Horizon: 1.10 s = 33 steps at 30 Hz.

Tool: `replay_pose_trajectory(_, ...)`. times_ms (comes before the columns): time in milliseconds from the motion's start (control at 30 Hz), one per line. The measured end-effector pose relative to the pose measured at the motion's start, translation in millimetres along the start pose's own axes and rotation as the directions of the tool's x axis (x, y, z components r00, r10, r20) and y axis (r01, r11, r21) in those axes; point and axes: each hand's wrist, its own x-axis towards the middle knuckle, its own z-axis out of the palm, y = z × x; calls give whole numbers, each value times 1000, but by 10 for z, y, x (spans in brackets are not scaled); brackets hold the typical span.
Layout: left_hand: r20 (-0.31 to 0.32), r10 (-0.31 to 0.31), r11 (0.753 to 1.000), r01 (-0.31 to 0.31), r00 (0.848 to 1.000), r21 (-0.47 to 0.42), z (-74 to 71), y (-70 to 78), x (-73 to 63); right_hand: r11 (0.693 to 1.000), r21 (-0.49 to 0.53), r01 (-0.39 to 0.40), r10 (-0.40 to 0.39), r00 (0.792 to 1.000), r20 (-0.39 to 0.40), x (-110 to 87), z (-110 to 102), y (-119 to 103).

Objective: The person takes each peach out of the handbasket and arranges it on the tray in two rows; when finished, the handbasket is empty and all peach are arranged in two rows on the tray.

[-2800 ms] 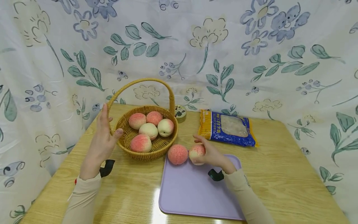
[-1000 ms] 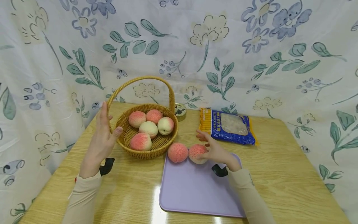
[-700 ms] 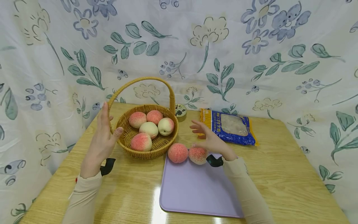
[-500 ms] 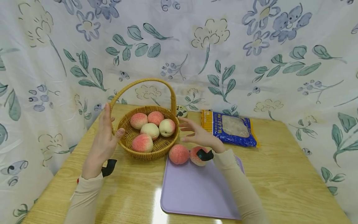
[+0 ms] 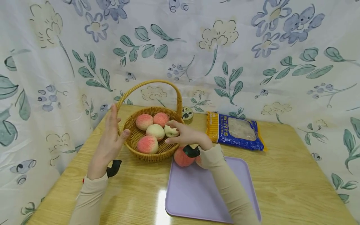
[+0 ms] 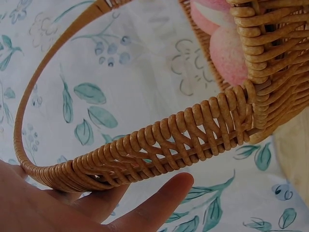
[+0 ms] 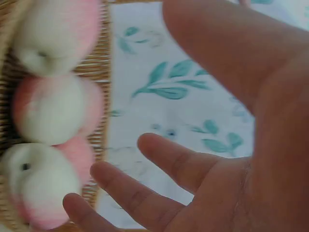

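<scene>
A wicker basket (image 5: 143, 157) with an arched handle holds several peaches, among them a red-and-cream peach (image 5: 147, 144) and a pale peach (image 5: 155, 132). At its left side my left hand (image 5: 108, 145) stands upright with straight fingers next to the handle (image 6: 193, 123); whether they touch it I cannot tell. My right hand (image 5: 189, 135) hovers over the basket's right rim with fingers spread and nothing in them, partly covering a cream peach (image 5: 169, 131). In the right wrist view the palm is bare. Below this hand, a red peach (image 5: 183, 157) sits on the lilac tray (image 5: 202, 193).
Another peach (image 5: 198, 160) on the tray is mostly hidden by my right sleeve. A blue and yellow orecchiette bag (image 5: 236, 131) lies behind the tray. A small round tin (image 5: 187, 114) stands behind the basket on the wooden table (image 5: 289, 175), before a floral curtain (image 5: 197, 47).
My right hand has let go of the right-hand peach on the tray, risen, and moved left over the basket's rim. The left hand stays beside the handle. The head view has shifted slightly.
</scene>
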Motion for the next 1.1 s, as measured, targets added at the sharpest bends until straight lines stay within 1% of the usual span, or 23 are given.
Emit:
replay_pose_trajectory(67,-6,1,1000,-1,1000,2,12,-3,-4,1000,4,13,-13,1000,-16,-1,-18,-66)
replay_pose_trajectory(133,-6,-6,1000,6,1000,8,11,2,-3,999,5,45,-45,999,-16,48,-11,-118)
replay_pose_trajectory(233,5,-20,1000,20,1000,13,-1,15,-1,992,72,102,-105,994,39,198,63,-180)
replay_pose_trajectory(300,13,-30,1000,30,999,6,-4,20,-7,986,120,114,-125,989,84,319,146,-197)
replay_pose_trajectory(400,18,-38,999,38,999,-4,-2,26,-17,984,143,110,-127,985,115,498,285,-211)
replay_pose_trajectory(433,17,-38,999,38,999,-4,-2,28,-19,985,133,111,-127,985,119,554,330,-212)
replay_pose_trajectory(567,14,-35,999,35,999,8,-6,39,-14,994,32,107,-110,983,144,742,492,-222)
replay_pose_trajectory(700,9,-38,999,37,999,15,-1,43,-12,997,-31,74,-67,980,185,859,612,-231)
replay_pose_trajectory(767,10,-41,999,41,999,14,-2,42,-12,996,-49,69,-59,982,177,889,640,-228)
replay_pose_trajectory(833,11,-44,999,44,999,10,1,38,-12,997,-40,69,-62,986,155,895,640,-210)
replay_pose_trajectory(933,20,-49,999,49,999,1,9,32,-8,995,-16,94,-91,988,122,876,614,-162)
replay_pose_trajectory(1033,24,-49,999,49,999,2,3,26,-7,989,67,129,-134,988,75,848,577,-136)
replay_pose_trajectory(1100,19,-50,999,50,999,10,-10,23,-9,972,183,146,-158,986,48,831,545,-142)
